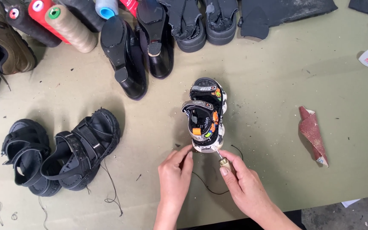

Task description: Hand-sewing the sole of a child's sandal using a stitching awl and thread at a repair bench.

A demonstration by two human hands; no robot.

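A small child's sandal (pixel 205 114), black with coloured patches and a pale sole, lies on the olive table (pixel 277 85) with its toe end toward me. My right hand (pixel 244 185) grips a stitching awl (pixel 222 159) with a brass ferrule, and its thin metal tip touches the sandal's near end. My left hand (pixel 174 174) rests beside that end, fingertips pinched at the sole's edge. A dark thread (pixel 209 185) loops on the table between my hands.
A pair of black strap sandals (pixel 60 153) lies at the left. Black heeled shoes (pixel 137 51), dark shoes, a brown boot (pixel 3 42) and several thread cones (pixel 69 27) line the far side. A rolled piece of red sandpaper (pixel 314 134) lies at the right.
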